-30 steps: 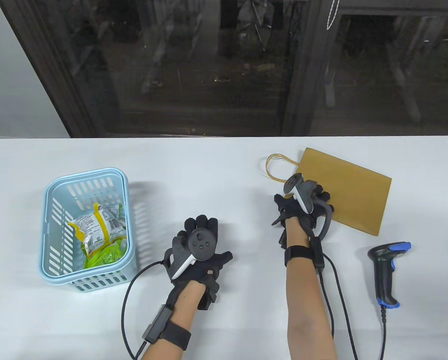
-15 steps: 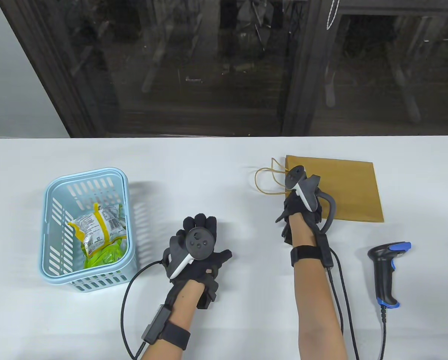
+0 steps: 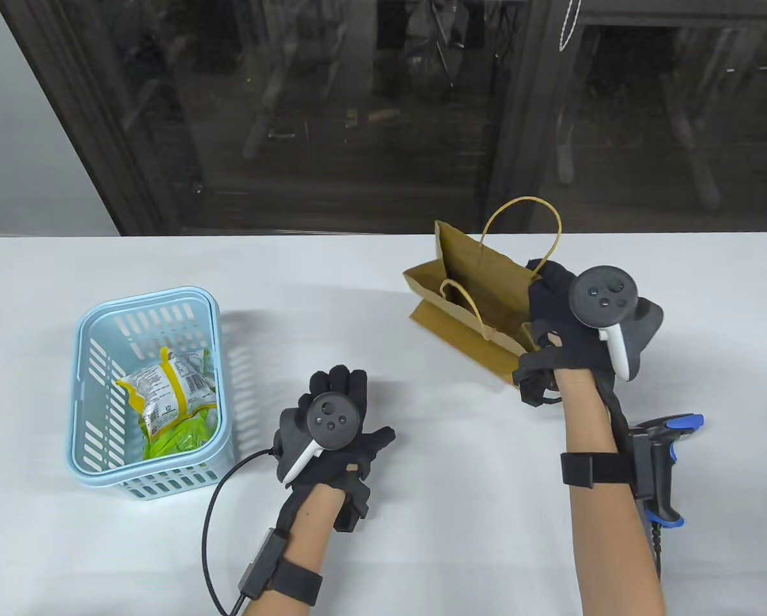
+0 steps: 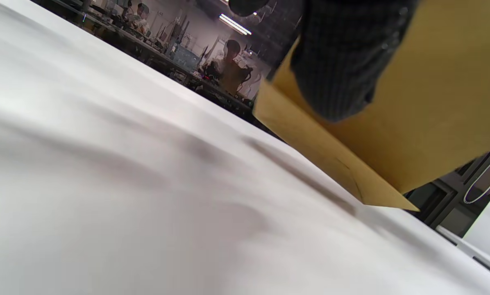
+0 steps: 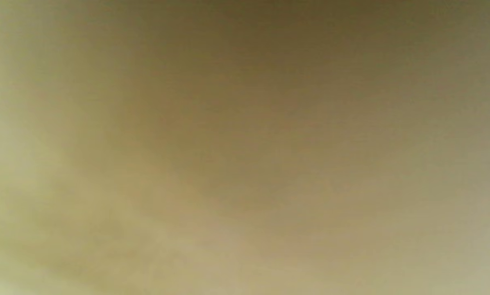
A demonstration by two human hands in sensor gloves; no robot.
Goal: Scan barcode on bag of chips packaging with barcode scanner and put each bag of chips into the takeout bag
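The brown paper takeout bag (image 3: 479, 289) stands lifted and half opened at the table's back right, with one handle up. My right hand (image 3: 550, 308) grips its right edge, fingers over the rim and thumb on the near side. Brown paper of the bag (image 5: 245, 147) fills the right wrist view. The left wrist view shows the bag (image 4: 433, 102) above the white table. My left hand (image 3: 338, 410) lies flat on the table, holding nothing. Yellow and green bags of chips (image 3: 165, 385) lie in the blue basket (image 3: 146, 301). The black and blue barcode scanner (image 3: 669, 449) lies partly behind my right forearm.
The white table (image 3: 383, 545) ends at a dark glass wall behind. Glove cables trail from both wrists toward the near edge. The scanner's cord runs off the front right.
The right hand has lifted the flat bag off the table, turned it upright and spread its mouth. The hand moved right and nearer. My left hand barely shifted.
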